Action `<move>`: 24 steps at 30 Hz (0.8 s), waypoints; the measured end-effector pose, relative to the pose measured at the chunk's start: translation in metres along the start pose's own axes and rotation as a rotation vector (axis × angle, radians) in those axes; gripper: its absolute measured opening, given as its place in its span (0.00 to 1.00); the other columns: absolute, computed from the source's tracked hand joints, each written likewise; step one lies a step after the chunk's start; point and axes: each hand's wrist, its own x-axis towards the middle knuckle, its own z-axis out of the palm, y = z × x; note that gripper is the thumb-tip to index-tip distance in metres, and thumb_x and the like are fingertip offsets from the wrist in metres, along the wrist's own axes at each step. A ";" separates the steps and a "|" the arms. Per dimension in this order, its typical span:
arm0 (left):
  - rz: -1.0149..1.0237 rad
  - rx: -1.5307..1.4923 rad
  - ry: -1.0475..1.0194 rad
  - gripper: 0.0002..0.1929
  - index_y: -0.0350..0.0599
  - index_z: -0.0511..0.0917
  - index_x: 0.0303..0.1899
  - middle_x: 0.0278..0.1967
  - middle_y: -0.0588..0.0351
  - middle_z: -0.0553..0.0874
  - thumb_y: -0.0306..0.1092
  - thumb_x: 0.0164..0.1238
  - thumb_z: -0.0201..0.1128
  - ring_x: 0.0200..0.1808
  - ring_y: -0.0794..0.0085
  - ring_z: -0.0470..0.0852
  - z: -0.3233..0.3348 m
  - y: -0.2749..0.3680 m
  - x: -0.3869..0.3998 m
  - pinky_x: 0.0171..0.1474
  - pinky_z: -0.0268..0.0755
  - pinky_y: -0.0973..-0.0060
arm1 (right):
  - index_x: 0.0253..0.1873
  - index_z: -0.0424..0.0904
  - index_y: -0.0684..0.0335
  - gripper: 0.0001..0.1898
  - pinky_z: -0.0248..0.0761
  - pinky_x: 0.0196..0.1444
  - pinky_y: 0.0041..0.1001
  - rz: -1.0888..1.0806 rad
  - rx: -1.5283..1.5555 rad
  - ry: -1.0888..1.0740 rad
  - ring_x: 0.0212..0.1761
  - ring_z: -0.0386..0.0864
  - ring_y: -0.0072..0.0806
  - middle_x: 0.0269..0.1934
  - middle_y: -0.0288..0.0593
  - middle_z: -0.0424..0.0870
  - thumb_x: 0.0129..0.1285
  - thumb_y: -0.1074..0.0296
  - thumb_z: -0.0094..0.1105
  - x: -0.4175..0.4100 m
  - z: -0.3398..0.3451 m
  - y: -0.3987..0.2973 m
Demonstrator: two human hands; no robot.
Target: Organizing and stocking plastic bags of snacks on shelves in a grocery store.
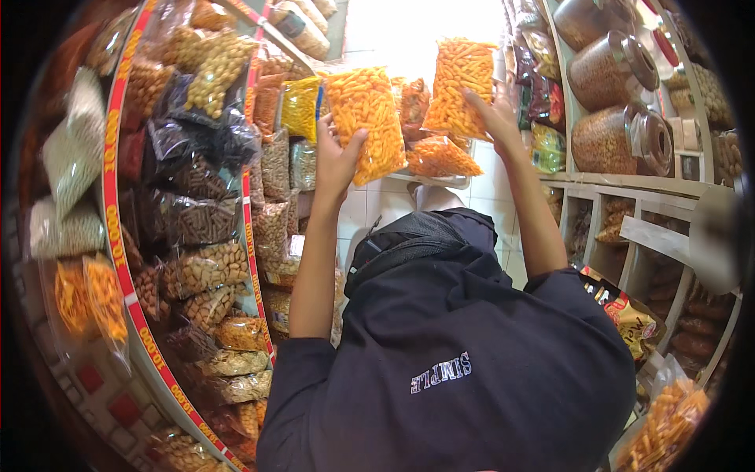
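My left hand (335, 160) grips the lower left edge of a clear plastic bag of orange stick snacks (368, 121), its thumb across the front. My right hand (500, 125) has hold of a second bag of orange stick snacks (457, 88) by its right side. The two bags are held upright and apart in front of me. Below and between them, another bag of orange snacks (445, 156) lies on a pale tray or shelf edge (433, 180), with more bags behind it partly hidden. Left of my left hand is a yellow packet (299, 107).
Shelves with red price strips (112, 159) and stacked snack bags (206, 265) line the left. Rows of large clear jars (604, 138) stand on the right shelf (631, 184). A large snack bag (663, 422) sits at lower right. White floor tiles (492, 171) show ahead.
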 end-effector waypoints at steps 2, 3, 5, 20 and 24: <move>0.002 0.088 -0.002 0.30 0.35 0.61 0.58 0.49 0.45 0.75 0.34 0.59 0.67 0.50 0.68 0.77 0.022 -0.039 0.035 0.49 0.74 0.72 | 0.63 0.57 0.72 0.35 0.73 0.52 0.31 0.077 -0.065 0.038 0.53 0.78 0.34 0.54 0.57 0.75 0.59 0.58 0.66 0.028 -0.009 0.041; 0.025 0.167 0.004 0.30 0.35 0.62 0.57 0.48 0.44 0.75 0.34 0.58 0.68 0.49 0.67 0.78 0.034 -0.054 0.052 0.47 0.74 0.72 | 0.62 0.57 0.72 0.37 0.74 0.52 0.33 0.077 -0.234 0.086 0.53 0.78 0.39 0.53 0.59 0.75 0.57 0.56 0.67 0.042 -0.015 0.063; 0.021 0.251 -0.008 0.30 0.34 0.63 0.57 0.48 0.42 0.75 0.34 0.56 0.69 0.49 0.62 0.78 0.058 -0.069 0.079 0.49 0.74 0.70 | 0.62 0.58 0.71 0.39 0.74 0.51 0.36 0.106 -0.397 0.142 0.53 0.79 0.43 0.52 0.61 0.76 0.55 0.53 0.69 0.057 -0.023 0.089; -0.153 0.900 -0.330 0.45 0.33 0.52 0.67 0.56 0.29 0.73 0.48 0.56 0.69 0.58 0.43 0.74 0.135 -0.166 0.138 0.59 0.68 0.57 | 0.71 0.46 0.59 0.52 0.71 0.53 0.48 0.263 -0.872 0.148 0.54 0.73 0.62 0.53 0.67 0.67 0.49 0.46 0.70 0.060 0.016 0.163; -0.034 0.869 -0.296 0.45 0.30 0.54 0.67 0.59 0.30 0.71 0.50 0.57 0.68 0.63 0.44 0.69 0.122 -0.173 0.129 0.65 0.61 0.59 | 0.70 0.49 0.59 0.48 0.71 0.53 0.46 0.228 -0.843 0.153 0.55 0.73 0.59 0.53 0.65 0.68 0.51 0.44 0.68 0.059 0.013 0.158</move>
